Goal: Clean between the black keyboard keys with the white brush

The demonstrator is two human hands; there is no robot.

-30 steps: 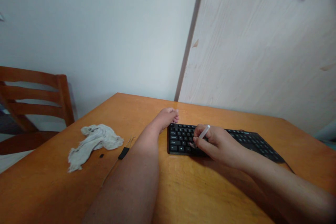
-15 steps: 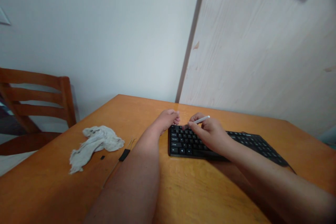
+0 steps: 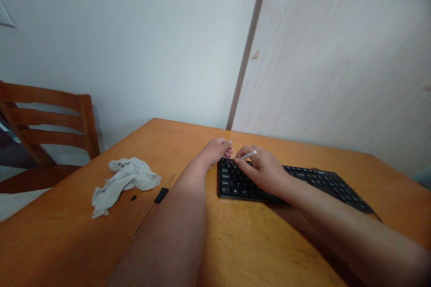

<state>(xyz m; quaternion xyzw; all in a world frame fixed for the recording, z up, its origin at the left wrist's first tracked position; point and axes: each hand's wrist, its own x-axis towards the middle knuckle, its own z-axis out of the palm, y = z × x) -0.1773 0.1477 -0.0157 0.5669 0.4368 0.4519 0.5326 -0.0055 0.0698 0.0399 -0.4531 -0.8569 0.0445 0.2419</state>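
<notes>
Where open bench [image 3: 232, 242] spreads before the black keyboard [image 3: 316, 179], the right hand [image 3: 257, 168] pinches a white stick [image 3: 249, 155] over the left-side keys; the left hand [image 3: 217, 150] curls at the far-left corner, grip unclear, short of the bench's far edge.

The keyboard [image 3: 323, 180] is black with white lettering, and the slim stick [image 3: 248, 155] is white. I see a greyish-white cloth [image 3: 126, 180] with a few dark marks, a small black piece [image 3: 134, 198] and a black block [image 3: 161, 195]. The table [image 3: 235, 242] is orange-brown with darker streaks, the chair [image 3: 54, 136] redder brown. The wall [image 3: 151, 45] looks pale blue-grey, the panel [image 3: 336, 67] off-white, faintly streaked.
</notes>
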